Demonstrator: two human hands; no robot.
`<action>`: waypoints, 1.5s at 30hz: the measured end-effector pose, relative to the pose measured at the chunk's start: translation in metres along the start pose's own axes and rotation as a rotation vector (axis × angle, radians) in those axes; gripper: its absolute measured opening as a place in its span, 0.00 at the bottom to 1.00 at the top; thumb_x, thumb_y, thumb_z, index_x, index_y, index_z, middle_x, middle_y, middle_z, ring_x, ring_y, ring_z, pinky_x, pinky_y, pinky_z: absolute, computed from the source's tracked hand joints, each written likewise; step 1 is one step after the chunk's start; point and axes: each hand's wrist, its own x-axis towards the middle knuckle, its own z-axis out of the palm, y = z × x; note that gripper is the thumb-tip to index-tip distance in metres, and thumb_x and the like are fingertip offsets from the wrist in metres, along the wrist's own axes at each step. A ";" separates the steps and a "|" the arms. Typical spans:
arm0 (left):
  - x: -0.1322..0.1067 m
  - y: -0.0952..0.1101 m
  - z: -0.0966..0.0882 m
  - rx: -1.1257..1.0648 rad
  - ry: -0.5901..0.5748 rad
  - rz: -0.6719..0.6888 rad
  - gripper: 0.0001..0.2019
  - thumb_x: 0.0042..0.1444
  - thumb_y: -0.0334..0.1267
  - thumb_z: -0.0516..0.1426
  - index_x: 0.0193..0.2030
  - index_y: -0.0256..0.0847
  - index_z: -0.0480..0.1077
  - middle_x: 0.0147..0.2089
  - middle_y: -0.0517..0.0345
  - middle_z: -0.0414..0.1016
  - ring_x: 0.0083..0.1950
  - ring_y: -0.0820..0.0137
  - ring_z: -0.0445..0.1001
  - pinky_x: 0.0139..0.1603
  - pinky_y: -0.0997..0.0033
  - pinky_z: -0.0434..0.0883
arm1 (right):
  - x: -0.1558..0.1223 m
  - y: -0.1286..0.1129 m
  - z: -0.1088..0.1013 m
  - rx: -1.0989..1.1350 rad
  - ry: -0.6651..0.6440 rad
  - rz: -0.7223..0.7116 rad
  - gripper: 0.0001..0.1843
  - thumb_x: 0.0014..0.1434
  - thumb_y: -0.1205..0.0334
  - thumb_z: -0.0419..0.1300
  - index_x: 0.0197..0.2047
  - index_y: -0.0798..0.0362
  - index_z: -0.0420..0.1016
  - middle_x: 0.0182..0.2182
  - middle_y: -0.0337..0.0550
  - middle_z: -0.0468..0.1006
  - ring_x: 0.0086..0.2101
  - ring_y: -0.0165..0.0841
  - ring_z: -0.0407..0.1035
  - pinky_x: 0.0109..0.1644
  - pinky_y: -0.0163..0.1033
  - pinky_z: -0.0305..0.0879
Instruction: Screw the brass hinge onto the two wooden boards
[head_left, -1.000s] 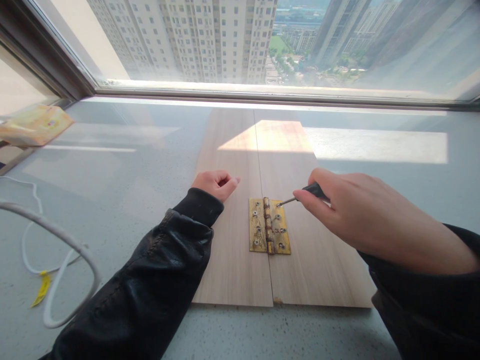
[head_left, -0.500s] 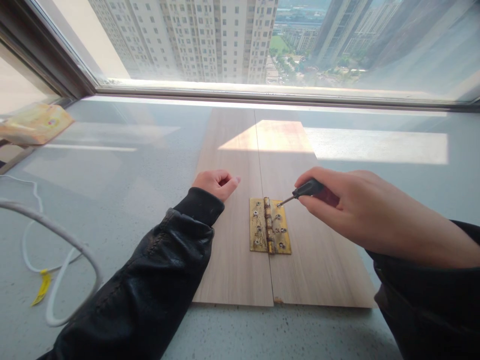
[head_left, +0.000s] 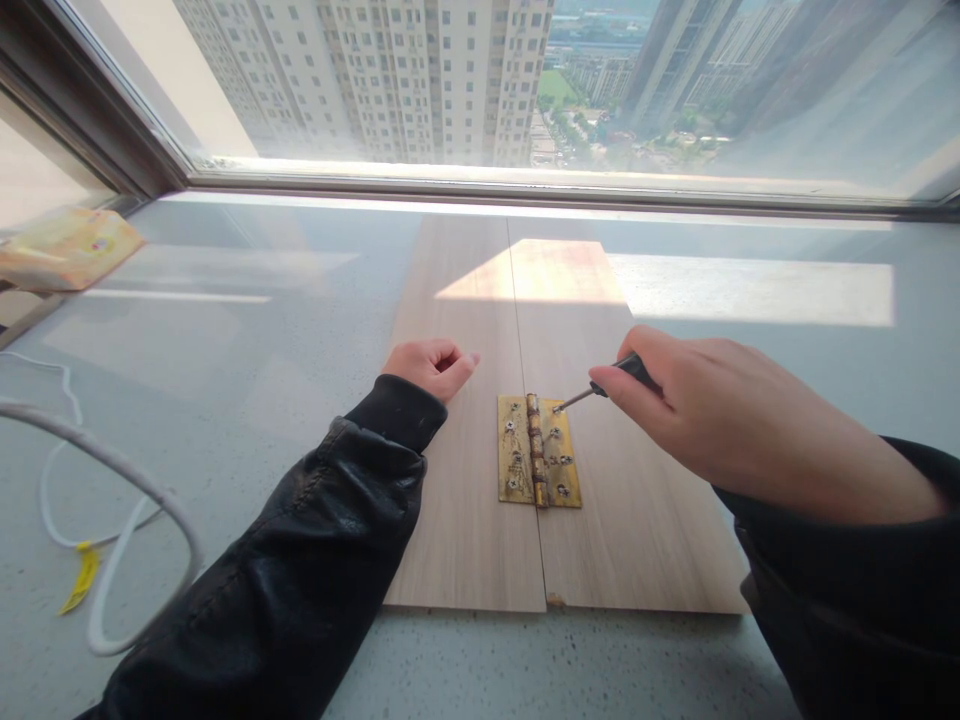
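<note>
Right hand (head_left: pixel 697 405) turned — screwdriver (head_left: pixel 634 369) at hinge screw (head_left: pixel 557 409).

We see pale beige boards (head_left: pixel 465 550) with fine streaked grain and a gold hinge (head_left: pixel 535 450) blotched brown. Our screwdriver handle (head_left: pixel 636 368) is black, as are our sleeves (head_left: pixel 315 530). The cable (head_left: pixel 135 478) at near left is white, its tag (head_left: pixel 80 578) yellow; the counter (head_left: pixel 465 660) is pale blue-grey with dark speckles.

Head camera faces forward, down; boards (head_left: pixel 465 540) near; window (head_left: pixel 517 100) beyond
</note>
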 end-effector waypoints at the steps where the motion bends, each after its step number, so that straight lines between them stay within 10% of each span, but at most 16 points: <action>1: 0.000 0.000 0.000 -0.001 -0.001 0.002 0.18 0.52 0.47 0.55 0.18 0.38 0.65 0.16 0.67 0.53 0.20 0.78 0.53 0.24 0.73 0.52 | 0.000 0.002 0.000 0.015 -0.012 -0.031 0.18 0.63 0.46 0.42 0.30 0.50 0.60 0.21 0.42 0.68 0.22 0.34 0.58 0.27 0.41 0.49; 7: 0.000 -0.001 0.000 -0.001 -0.001 0.008 0.18 0.52 0.47 0.55 0.18 0.38 0.64 0.16 0.67 0.54 0.21 0.78 0.53 0.24 0.73 0.53 | 0.003 0.009 0.001 0.121 -0.001 -0.124 0.16 0.61 0.47 0.47 0.34 0.50 0.64 0.22 0.41 0.70 0.24 0.34 0.61 0.28 0.40 0.53; 18: 0.000 0.000 0.000 -0.002 -0.007 0.003 0.18 0.52 0.47 0.55 0.18 0.38 0.65 0.16 0.67 0.54 0.21 0.78 0.53 0.25 0.73 0.53 | 0.002 -0.006 -0.002 -0.062 0.078 0.184 0.36 0.55 0.28 0.35 0.15 0.49 0.58 0.15 0.43 0.63 0.18 0.32 0.47 0.23 0.40 0.47; 31: -0.001 0.001 -0.001 0.001 -0.006 -0.005 0.18 0.52 0.47 0.55 0.18 0.38 0.65 0.16 0.67 0.54 0.20 0.78 0.53 0.24 0.73 0.53 | -0.004 -0.002 -0.001 0.141 0.015 -0.208 0.10 0.61 0.53 0.50 0.33 0.50 0.60 0.24 0.41 0.71 0.24 0.34 0.63 0.27 0.38 0.52; 45: -0.001 0.001 0.000 -0.010 0.004 -0.006 0.18 0.52 0.48 0.55 0.18 0.38 0.65 0.16 0.67 0.54 0.20 0.78 0.53 0.24 0.73 0.53 | -0.002 0.000 -0.004 -0.077 0.002 0.146 0.32 0.59 0.33 0.36 0.17 0.49 0.55 0.17 0.45 0.66 0.19 0.32 0.50 0.23 0.40 0.46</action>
